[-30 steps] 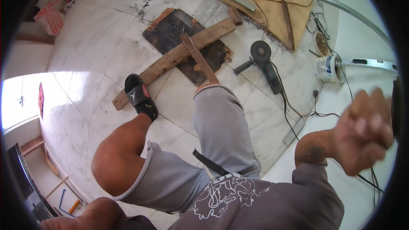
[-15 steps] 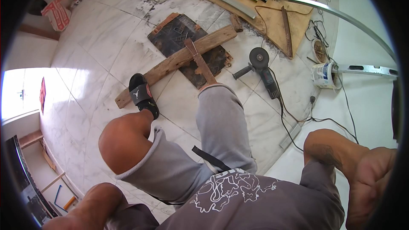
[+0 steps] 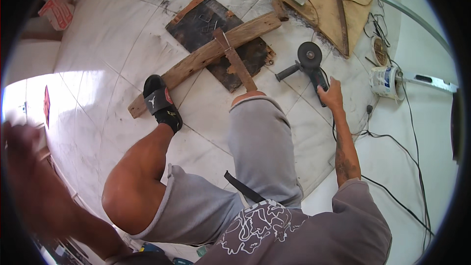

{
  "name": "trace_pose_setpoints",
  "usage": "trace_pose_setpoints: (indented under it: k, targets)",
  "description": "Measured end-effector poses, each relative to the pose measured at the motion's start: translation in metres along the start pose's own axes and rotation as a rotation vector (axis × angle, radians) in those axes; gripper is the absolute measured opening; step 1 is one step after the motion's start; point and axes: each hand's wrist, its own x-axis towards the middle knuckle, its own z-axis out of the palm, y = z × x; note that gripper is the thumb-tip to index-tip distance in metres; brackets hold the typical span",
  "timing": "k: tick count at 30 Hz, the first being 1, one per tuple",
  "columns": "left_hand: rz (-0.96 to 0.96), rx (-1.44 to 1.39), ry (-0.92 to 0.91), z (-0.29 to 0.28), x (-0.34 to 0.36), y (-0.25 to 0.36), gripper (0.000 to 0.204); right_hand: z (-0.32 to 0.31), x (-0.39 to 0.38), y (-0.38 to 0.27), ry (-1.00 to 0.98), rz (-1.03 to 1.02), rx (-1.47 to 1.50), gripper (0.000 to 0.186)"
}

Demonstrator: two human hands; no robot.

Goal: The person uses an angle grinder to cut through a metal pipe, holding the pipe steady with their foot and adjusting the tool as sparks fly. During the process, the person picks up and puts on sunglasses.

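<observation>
Here's the right hand [image 3: 332, 97], at the rear of the angle grinder [image 3: 317, 82], thumb laid against the body! Are those fingers clamped round it? Can't tell from here; the far side of the grip is hidden. The grinder lies on the tiled floor [image 3: 201, 132], right of the middle, disc pointing far, side handle [image 3: 287, 71] out to the left. Over on the far left, the left hand [image 3: 29, 167] is a blur at the near edge, well apart from the tool; its fingers can't be read. Left of the grinder, a rusty metal strip [image 3: 240, 71] crosses a wooden beam [image 3: 221, 44], which lies over a dark panel [image 3: 194, 34], with one slippered foot [image 3: 159, 100] on the beam's near end. The step in hand looks like taking hold of the grinder. Next move, I'd judge, calls for a full wrap round that body, clear of the cord, and the left hand for the side handle.
</observation>
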Motion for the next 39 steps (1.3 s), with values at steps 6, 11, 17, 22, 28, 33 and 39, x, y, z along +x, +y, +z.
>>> trace_pose_setpoints:
  k: [6, 11, 17, 22, 28, 33, 39]
  targets:
    - [-1.007, -0.375, -0.332, 0.126, -0.025, -0.024, 0.025, 0.037, -0.006, 0.023, -0.152, 0.015, -0.240, 0.084]
    - [-0.886, -0.419, -0.724, 0.217, -0.059, -0.036, 0.024, 0.044, 0.000, 0.025, -0.173, 0.088, -0.255, 0.074]
    - [-0.779, -0.532, -0.936, 0.269, -0.067, -0.026, 0.026, 0.044, 0.005, 0.000, -0.161, 0.271, -0.227, 0.068]
    - [-0.820, -0.550, -0.815, 0.271, -0.089, -0.029, 0.024, 0.031, -0.001, -0.016, -0.121, 0.350, -0.077, 0.056]
    - [-0.941, -0.647, -0.748, 0.279, -0.088, -0.044, 0.022, -0.010, 0.004, -0.033, -0.213, 0.379, 0.344, 0.045]
    - [-0.978, -0.628, -0.356, 0.334, -0.044, -0.062, 0.026, -0.055, 0.008, -0.137, -0.660, 0.396, 1.074, 0.045]
    - [-0.942, -0.530, 0.335, 0.401, -0.002, -0.057, 0.045, -0.047, 0.009, -0.214, -0.851, 0.285, 1.150, 0.050]
